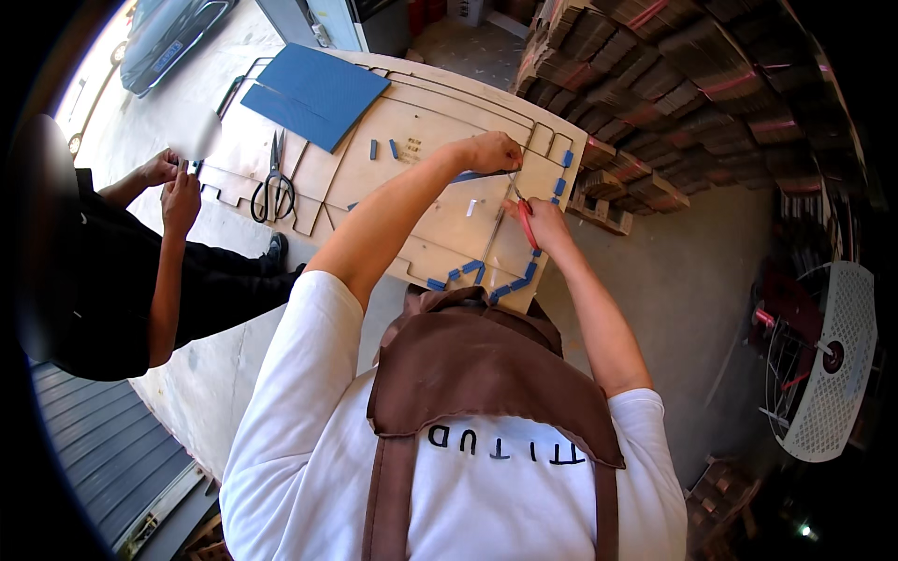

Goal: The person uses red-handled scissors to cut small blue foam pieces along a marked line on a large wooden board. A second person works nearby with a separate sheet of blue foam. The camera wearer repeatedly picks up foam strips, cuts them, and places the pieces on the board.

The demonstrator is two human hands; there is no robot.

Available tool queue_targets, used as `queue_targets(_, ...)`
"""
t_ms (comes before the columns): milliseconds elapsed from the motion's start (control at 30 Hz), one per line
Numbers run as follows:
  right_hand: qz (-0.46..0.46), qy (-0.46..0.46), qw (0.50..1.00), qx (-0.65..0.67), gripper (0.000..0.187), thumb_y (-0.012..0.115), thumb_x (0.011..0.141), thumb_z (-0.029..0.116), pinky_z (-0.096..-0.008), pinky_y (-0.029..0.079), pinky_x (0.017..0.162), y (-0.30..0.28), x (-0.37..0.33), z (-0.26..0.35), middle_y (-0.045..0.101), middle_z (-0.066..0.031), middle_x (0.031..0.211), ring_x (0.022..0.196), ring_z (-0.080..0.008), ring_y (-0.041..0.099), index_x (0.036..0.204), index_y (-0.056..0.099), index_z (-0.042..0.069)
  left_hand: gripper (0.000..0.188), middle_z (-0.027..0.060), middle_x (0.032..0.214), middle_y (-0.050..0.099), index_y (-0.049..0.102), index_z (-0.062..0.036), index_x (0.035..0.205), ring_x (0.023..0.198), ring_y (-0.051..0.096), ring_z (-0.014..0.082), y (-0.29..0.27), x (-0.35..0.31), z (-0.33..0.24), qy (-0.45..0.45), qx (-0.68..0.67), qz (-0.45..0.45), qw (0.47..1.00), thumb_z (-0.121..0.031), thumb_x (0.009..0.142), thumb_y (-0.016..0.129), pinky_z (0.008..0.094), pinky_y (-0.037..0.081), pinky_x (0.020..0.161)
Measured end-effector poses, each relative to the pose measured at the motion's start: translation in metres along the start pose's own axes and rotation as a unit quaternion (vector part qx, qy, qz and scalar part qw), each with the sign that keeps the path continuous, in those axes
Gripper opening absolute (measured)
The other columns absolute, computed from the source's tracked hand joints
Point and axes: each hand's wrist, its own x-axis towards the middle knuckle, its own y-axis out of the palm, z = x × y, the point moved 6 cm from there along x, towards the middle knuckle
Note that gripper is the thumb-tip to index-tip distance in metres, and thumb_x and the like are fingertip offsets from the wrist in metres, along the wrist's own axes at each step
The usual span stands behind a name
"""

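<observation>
A thin blue foam strip (pixel 470 176) is pinched in the fingers of my left hand (pixel 488 151), over the right part of a wooden board. My right hand (pixel 548 227) is closed round the handles of red-handled scissors (pixel 526 221). Their blades point up toward the left hand, close to the strip's end; whether they touch it I cannot tell. Along the near right edge of the wooden board (pixel 440 210), which is set with thin dark metal lines, sit several short blue foam pieces (pixel 529 271). Two more small blue pieces (pixel 373 150) lie loose near the middle.
A blue foam sheet (pixel 318 93) and large black-handled scissors (pixel 274 187) lie on the board's left part. At the left stands another person (pixel 140 271) in dark clothes, both hands held together. Stacked flat cardboard (pixel 673 75) rises behind on the right, beside a wooden pallet (pixel 603 215).
</observation>
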Motion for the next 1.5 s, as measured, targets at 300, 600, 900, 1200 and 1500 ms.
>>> queue_targets(300,-0.004,0.011,0.999,0.037,0.070,0.058,0.083,0.064,-0.0416,0.051,0.076,-0.010,-0.010,0.019,0.067,-0.0270,0.083,0.083,-0.0381,0.067,0.086,0.067,-0.005,0.021,0.0037,0.090,0.069,0.069,-0.0017,0.101,0.084,0.060,0.0131,0.013,-0.010,0.027,-0.101,-0.176,-0.090,0.975,-0.017,0.088,0.063,0.0299,0.049,0.079)
queue_targets(600,-0.002,-0.017,1.000,-0.015,0.074,0.055,0.082,0.069,-0.0413,0.051,0.074,-0.010,-0.010,0.009,0.067,-0.0229,0.079,0.080,-0.0356,0.067,0.083,0.068,-0.004,0.019,-0.0021,0.098,0.064,0.067,-0.0067,0.104,0.095,0.052,0.0087,0.004,-0.026,0.029,-0.123,-0.379,-0.173,0.901,-0.020,0.091,0.065,0.0282,0.039,0.090)
queue_targets(900,-0.059,-0.024,0.981,0.183,0.038,0.076,0.081,0.036,-0.0267,0.046,0.058,-0.013,-0.004,-0.036,0.058,-0.0040,0.066,0.063,-0.0117,0.055,0.083,0.055,0.003,0.013,0.0023,0.095,0.066,0.062,-0.0077,0.103,0.086,0.063,0.0119,0.007,-0.089,-0.019,-0.101,-0.562,-0.236,0.786,-0.015,0.094,0.064,0.0263,0.051,0.076)
queue_targets(1200,-0.011,-0.210,0.886,0.412,0.023,0.073,0.083,0.007,-0.0238,0.047,0.069,-0.029,-0.035,0.067,0.058,-0.0015,0.083,0.075,-0.0081,0.054,0.090,0.051,0.004,0.018,0.0012,0.098,0.064,0.062,-0.0027,0.106,0.092,0.058,0.0088,0.041,-0.141,-0.056,-0.062,-0.474,-0.293,0.828,-0.006,0.089,0.067,0.0236,0.047,0.081)
queue_targets(1500,0.007,-0.217,0.886,0.410,0.019,0.070,0.084,0.010,-0.0242,0.046,0.062,-0.014,-0.046,0.088,0.057,-0.0003,0.076,0.068,-0.0075,0.053,0.088,0.052,0.004,0.017,0.0042,0.098,0.066,0.060,-0.0045,0.106,0.091,0.063,0.0138,0.048,-0.170,-0.063,-0.014,-0.661,-0.379,0.648,-0.005,0.089,0.066,0.0285,0.051,0.084)
